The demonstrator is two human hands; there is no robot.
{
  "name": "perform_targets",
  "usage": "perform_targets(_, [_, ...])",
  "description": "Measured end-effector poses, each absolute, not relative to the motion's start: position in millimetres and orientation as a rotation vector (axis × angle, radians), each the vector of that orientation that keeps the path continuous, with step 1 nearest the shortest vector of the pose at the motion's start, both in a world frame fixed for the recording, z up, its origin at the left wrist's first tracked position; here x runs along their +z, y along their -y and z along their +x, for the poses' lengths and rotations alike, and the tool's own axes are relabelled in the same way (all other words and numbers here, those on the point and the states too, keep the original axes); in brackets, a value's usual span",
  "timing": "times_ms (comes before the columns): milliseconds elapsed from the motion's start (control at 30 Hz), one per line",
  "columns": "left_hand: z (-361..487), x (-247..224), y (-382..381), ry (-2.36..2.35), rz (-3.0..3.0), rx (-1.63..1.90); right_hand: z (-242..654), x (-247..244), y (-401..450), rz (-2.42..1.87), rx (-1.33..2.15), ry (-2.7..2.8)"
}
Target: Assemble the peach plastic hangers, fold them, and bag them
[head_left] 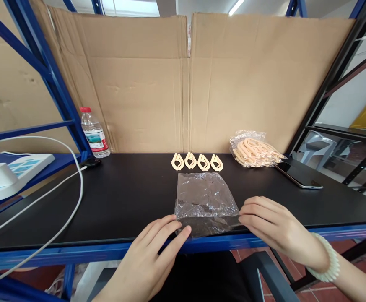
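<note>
A clear plastic bag lies flat on the black tabletop near its front edge, its flap side towards me. My left hand has its fingertips and thumb at the bag's near left corner, pinching the edge. At the opposite corner, the fingers of my right hand are closed together on the bag's right edge. Nothing shows inside the bag. Just beyond it, several cream, teardrop-shaped clips lie in a row.
A clear bag of peach-coloured plastic pieces sits at the back right, beside a phone. At the back left stands a water bottle. A white cable loops across the table's left side. Cardboard panels wall off the back.
</note>
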State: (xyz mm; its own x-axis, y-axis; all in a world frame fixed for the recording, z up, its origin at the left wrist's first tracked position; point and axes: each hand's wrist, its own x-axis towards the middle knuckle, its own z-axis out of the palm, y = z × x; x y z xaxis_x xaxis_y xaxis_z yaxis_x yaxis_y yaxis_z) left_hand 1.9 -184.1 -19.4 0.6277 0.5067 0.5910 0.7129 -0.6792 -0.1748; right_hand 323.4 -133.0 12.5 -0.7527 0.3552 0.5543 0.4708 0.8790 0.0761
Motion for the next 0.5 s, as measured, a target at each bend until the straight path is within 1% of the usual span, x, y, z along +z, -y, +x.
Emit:
perform_targets(233, [2, -17, 189, 0.879, -2.472, -1.092, 317, -5, 131, -0.551, -0.452, 2.316])
perform_targets(333, [3, -16, 186, 0.817, -2.405, -1.262, 313, -6, 130, -0.542, -0.457, 2.275])
perform_targets(500, [8, -17, 181, 0.652, -2.294, -1.345, 313, -9, 129, -0.543, -0.400, 2.183])
